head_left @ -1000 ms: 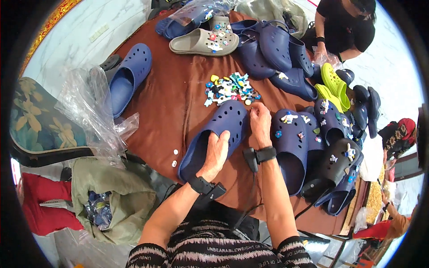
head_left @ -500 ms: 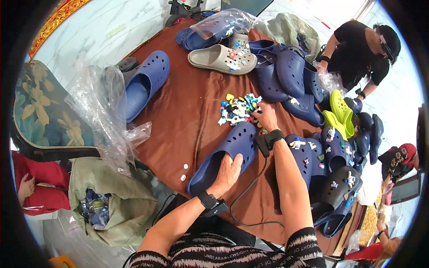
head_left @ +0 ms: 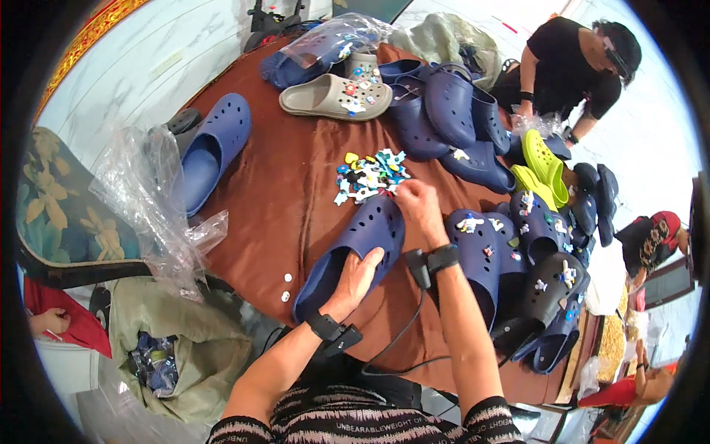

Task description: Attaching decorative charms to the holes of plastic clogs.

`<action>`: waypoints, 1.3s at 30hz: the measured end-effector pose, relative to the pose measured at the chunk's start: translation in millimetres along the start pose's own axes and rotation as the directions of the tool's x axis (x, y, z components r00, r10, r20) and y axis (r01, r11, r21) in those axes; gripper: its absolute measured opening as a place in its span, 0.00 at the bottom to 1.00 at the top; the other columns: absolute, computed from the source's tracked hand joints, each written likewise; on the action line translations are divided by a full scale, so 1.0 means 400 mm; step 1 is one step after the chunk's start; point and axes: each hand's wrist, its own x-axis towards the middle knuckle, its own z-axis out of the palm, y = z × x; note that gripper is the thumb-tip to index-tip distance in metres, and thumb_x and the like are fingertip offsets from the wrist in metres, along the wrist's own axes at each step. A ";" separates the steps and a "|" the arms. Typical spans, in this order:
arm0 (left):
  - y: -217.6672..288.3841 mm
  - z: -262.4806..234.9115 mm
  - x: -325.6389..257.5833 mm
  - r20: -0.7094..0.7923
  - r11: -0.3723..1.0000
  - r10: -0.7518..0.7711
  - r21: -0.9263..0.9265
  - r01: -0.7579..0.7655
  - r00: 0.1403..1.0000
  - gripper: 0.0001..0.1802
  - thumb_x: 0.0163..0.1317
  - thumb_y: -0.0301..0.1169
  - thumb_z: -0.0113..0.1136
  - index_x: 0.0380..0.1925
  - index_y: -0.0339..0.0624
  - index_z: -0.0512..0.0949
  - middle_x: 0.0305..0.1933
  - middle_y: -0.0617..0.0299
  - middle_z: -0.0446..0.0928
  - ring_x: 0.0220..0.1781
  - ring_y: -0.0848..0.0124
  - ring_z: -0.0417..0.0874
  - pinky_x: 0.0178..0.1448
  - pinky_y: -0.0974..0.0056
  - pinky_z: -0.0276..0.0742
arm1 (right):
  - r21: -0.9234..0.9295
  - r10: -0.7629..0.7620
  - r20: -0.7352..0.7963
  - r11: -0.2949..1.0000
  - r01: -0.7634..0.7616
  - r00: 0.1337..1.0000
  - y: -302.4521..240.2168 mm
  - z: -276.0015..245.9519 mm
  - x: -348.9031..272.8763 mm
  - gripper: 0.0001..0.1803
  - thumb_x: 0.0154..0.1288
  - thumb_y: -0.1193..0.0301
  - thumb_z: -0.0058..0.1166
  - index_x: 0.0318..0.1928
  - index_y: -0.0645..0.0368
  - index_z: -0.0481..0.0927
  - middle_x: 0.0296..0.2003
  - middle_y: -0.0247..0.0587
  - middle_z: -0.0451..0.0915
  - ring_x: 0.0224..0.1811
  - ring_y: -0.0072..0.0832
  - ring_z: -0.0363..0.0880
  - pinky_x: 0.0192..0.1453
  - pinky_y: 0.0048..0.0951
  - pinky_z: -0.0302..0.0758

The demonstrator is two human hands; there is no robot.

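Note:
A navy blue clog [head_left: 353, 237] with round holes lies tilted on the brown cloth, its toe pointing away from me. My left hand [head_left: 352, 283] grips it, fingers inside the opening and thumb along the inner side. Just right of the toe, my right hand [head_left: 420, 210] is closed with its fingertips bunched together. Whatever they pinch, if anything, is hidden. Beyond the toe, a heap of small colourful shoe charms [head_left: 370, 177] touches or nearly touches the clog.
Charm-studded dark clogs [head_left: 475, 255] crowd the right side, with lime green clogs [head_left: 543, 169] behind. A grey clog [head_left: 336, 98] and more navy clogs [head_left: 450, 111] stand at the back. Clear plastic [head_left: 151, 200] hangs at the left edge. A co-worker in black [head_left: 566, 70] works at the far right.
My right hand has drawn back from the charm heap with its fingers closed, nearer the clog's toe. My left hand still holds the clog. The whole view has shifted slightly.

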 end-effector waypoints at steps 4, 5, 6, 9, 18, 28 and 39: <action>-0.006 -0.012 0.005 0.032 0.990 -0.120 -0.071 0.122 0.992 0.26 0.68 0.37 0.53 0.59 0.28 0.70 0.56 0.55 0.75 0.57 0.67 0.74 0.62 0.63 0.70 | 0.088 -0.043 0.089 0.996 0.035 0.995 0.011 0.009 -0.079 0.23 0.54 0.80 0.54 0.53 0.65 0.77 0.46 0.54 0.81 0.48 0.43 0.82 0.54 0.35 0.78; -0.011 -0.016 0.003 0.031 0.991 -0.112 -0.069 0.114 0.993 0.26 0.68 0.37 0.53 0.59 0.28 0.70 0.56 0.55 0.75 0.57 0.67 0.74 0.62 0.63 0.70 | 0.142 -0.039 0.083 0.989 0.027 0.996 0.003 0.012 -0.087 0.20 0.54 0.82 0.51 0.50 0.66 0.78 0.41 0.49 0.83 0.44 0.36 0.83 0.51 0.32 0.78; -0.005 -0.011 0.003 0.034 0.987 -0.138 -0.079 0.140 0.990 0.27 0.68 0.38 0.53 0.60 0.29 0.69 0.57 0.55 0.74 0.58 0.68 0.74 0.62 0.63 0.69 | 0.196 -0.019 0.075 0.981 0.004 0.997 0.008 0.007 -0.092 0.19 0.55 0.83 0.51 0.49 0.66 0.79 0.39 0.46 0.82 0.40 0.32 0.81 0.47 0.29 0.77; 0.020 -0.002 -0.001 0.075 0.985 -0.141 -0.088 0.148 0.987 0.30 0.67 0.38 0.54 0.64 0.30 0.66 0.61 0.55 0.72 0.61 0.68 0.72 0.65 0.64 0.67 | 0.284 0.031 0.032 0.958 -0.039 0.999 0.004 0.002 -0.105 0.15 0.56 0.84 0.52 0.46 0.65 0.79 0.34 0.39 0.81 0.35 0.23 0.77 0.41 0.25 0.74; 0.072 -0.052 -0.058 0.233 0.912 -0.082 -0.375 0.167 0.969 0.35 0.65 0.33 0.51 0.70 0.30 0.56 0.69 0.55 0.64 0.70 0.66 0.64 0.75 0.63 0.56 | 0.048 -0.144 -0.245 0.986 0.161 0.959 -0.027 -0.011 -0.131 0.12 0.64 0.81 0.53 0.47 0.63 0.73 0.35 0.45 0.79 0.34 0.33 0.77 0.41 0.33 0.76; 0.025 -0.007 0.051 0.122 0.633 -0.395 -0.682 0.366 0.910 0.20 0.73 0.36 0.43 0.60 0.39 0.71 0.60 0.56 0.74 0.59 0.65 0.76 0.64 0.57 0.74 | -0.305 -0.381 -0.053 0.886 0.348 0.923 -0.020 -0.001 -0.171 0.11 0.57 0.80 0.57 0.42 0.58 0.79 0.38 0.48 0.78 0.44 0.48 0.77 0.47 0.43 0.75; -0.012 0.017 0.123 0.335 0.490 -0.335 -0.737 0.466 0.881 0.22 0.74 0.47 0.43 0.58 0.47 0.74 0.55 0.61 0.78 0.54 0.67 0.79 0.59 0.61 0.77 | -0.436 -0.427 0.051 0.804 0.405 0.903 -0.041 0.006 -0.184 0.11 0.58 0.81 0.54 0.43 0.62 0.82 0.39 0.49 0.80 0.44 0.47 0.78 0.48 0.41 0.75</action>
